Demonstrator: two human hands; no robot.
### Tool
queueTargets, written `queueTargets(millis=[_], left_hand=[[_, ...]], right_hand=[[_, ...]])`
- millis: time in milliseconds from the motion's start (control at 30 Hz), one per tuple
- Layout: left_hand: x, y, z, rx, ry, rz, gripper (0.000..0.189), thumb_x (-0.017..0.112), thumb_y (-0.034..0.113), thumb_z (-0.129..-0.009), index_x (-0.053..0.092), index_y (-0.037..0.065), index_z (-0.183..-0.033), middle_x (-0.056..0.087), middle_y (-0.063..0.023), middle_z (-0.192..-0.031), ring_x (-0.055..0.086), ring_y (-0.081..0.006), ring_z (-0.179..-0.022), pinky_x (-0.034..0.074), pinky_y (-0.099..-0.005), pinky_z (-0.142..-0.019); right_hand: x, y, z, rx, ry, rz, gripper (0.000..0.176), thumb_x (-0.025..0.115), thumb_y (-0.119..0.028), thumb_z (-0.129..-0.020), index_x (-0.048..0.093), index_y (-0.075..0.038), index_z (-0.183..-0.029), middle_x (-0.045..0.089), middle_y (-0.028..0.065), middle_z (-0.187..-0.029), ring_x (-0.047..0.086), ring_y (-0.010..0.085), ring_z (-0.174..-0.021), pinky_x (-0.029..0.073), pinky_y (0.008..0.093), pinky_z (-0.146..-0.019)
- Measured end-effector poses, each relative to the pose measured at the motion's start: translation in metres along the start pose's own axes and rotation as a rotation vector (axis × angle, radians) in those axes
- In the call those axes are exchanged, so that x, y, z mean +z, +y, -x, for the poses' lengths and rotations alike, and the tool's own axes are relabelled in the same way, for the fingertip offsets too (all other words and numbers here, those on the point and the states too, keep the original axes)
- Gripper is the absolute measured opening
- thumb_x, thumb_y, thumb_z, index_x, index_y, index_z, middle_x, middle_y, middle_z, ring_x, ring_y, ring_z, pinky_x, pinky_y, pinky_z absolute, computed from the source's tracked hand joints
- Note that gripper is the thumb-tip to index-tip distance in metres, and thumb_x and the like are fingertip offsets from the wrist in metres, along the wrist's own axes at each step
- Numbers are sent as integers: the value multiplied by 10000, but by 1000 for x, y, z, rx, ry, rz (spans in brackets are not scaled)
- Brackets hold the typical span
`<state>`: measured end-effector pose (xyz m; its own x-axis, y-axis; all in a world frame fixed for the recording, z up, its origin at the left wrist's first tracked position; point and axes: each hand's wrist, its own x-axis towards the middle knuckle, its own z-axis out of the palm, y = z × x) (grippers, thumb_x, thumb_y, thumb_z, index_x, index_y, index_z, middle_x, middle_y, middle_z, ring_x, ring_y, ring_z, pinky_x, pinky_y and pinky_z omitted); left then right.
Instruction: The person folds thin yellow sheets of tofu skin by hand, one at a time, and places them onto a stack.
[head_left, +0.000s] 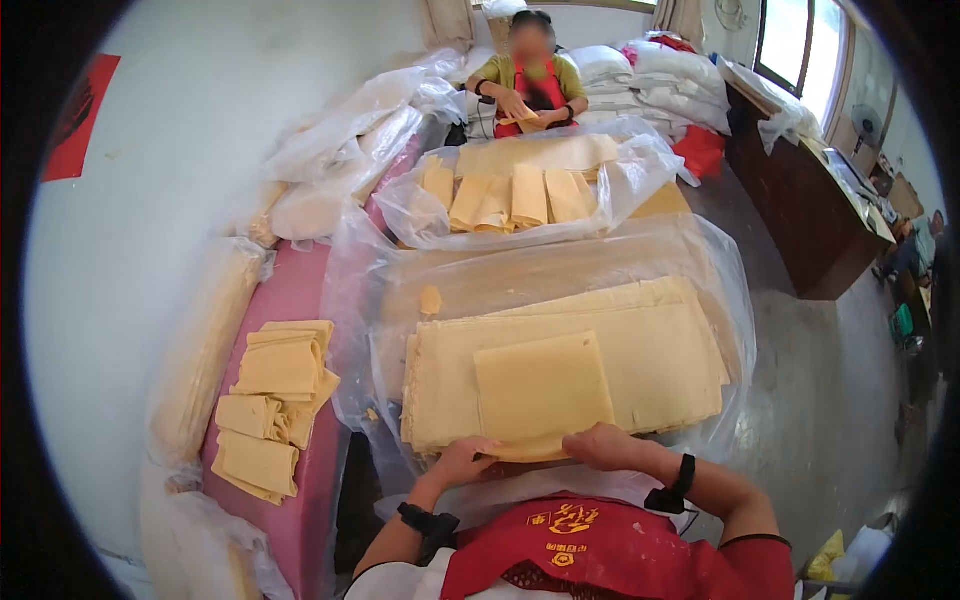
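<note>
A large stack of pale yellow sheets (660, 365), which look like tofu skin, lies in front of me on clear plastic. On top of it is a smaller, deeper-yellow tofu skin sheet (540, 385), whose near edge hangs by my apron. My left hand (466, 461) is closed at the left corner of that near edge, thumb and fingers together. At the right corner, my right hand (603, 447) is closed on the same edge, knuckles up. The fingertips of both hands are partly hidden.
Folded yellow sheets (278, 365) lie on a pink surface (285, 290) to the left. Across the table, folded bundles (530, 195) sit on plastic before a co-worker (530, 80) holding a yellow piece. White sacks (655, 85) are piled behind; a dark wooden desk (790, 200) stands right.
</note>
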<state>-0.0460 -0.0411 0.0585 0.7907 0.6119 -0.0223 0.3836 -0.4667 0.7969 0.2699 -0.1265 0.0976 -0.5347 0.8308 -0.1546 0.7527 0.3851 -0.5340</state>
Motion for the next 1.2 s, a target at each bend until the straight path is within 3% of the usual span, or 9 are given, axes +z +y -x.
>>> queueTargets(millis=[200, 267, 367, 600, 800, 1000, 1067, 1133, 1200], left_hand=[[-2, 14, -39, -578, 233, 170, 407, 721, 207, -729, 627, 73, -1102, 633, -163, -1156, 607, -297, -1044, 505, -367, -821], [4, 23, -52, -397, 580, -333, 599, 725, 253, -730, 532, 129, -1283, 518, -186, -1315, 504, -339, -1190, 453, -416, -930], [14, 31, -58, 96, 475, -600, 787, 757, 344, -711, 407, 180, -1396, 356, -189, -1443, 337, -388, -1325, 329, -502, -1054], [41, 33, -66, -53, 100, -801, 893, 804, 419, -636, 409, 232, -1414, 261, -175, -1493, 209, -380, -1392, 198, -565, -1113], [18, 18, -59, 141, 121, -865, 408, 625, 238, -837, 572, 154, -1233, 481, -141, -1348, 410, -342, -1276, 327, -520, -1034], [-15, -11, -72, -37, -99, -277, 225, 574, 255, -889, 614, 76, -1018, 598, -168, -1100, 587, -317, -1014, 481, -427, -818], [-21, -19, -81, 13, -3, -143, 216, 570, 262, -896, 611, 65, -974, 605, -184, -1049, 603, -317, -960, 494, -413, -772], [-35, -3, -106, -475, -35, -296, 231, 596, 264, -869, 625, 100, -1029, 622, -150, -1068, 594, -312, -1017, 500, -420, -778], [-22, 4, -110, -323, 233, -489, 257, 602, 273, -858, 628, 120, -1063, 619, -131, -1108, 573, -310, -1070, 485, -423, -837]], right_hand=[[-23, 58, -62, 147, 214, 231, 127, 545, -193, -841, 599, -109, -920, 626, 138, -825, 630, 349, -787, 504, 479, -679], [-15, 76, -80, 23, 337, 362, 140, 558, -243, -850, 612, -114, -839, 610, 108, -859, 616, 308, -835, 515, 448, -668], [-8, 72, -86, 106, 319, 452, 165, 595, -246, -815, 621, -125, -924, 591, 97, -930, 585, 295, -924, 493, 458, -762], [0, 34, -39, -55, 552, 530, 467, 627, -310, -809, 545, -87, -1211, 519, 149, -1275, 455, 313, -1234, 347, 475, -1019], [10, 56, 3, 2, 343, 453, 541, 657, -350, -806, 525, -81, -1256, 431, 139, -1404, 369, 289, -1334, 305, 464, -1063], [-23, 84, -12, 232, -54, 5, 365, 664, -295, -826, 602, -110, -1135, 651, 162, -1030, 628, 327, -982, 489, 428, -823], [-28, 99, -28, 225, 445, -354, 227, 666, -252, -836, 633, -56, -945, 657, 125, -763, 648, 266, -703, 509, 369, -651], [-28, 114, -45, 384, 442, -398, 238, 675, -271, -835, 627, -43, -883, 638, 121, -723, 622, 244, -644, 484, 366, -599], [-13, 119, -54, 498, 549, -256, 232, 681, -257, -818, 623, -39, -873, 632, 126, -712, 621, 268, -648, 480, 385, -604]])
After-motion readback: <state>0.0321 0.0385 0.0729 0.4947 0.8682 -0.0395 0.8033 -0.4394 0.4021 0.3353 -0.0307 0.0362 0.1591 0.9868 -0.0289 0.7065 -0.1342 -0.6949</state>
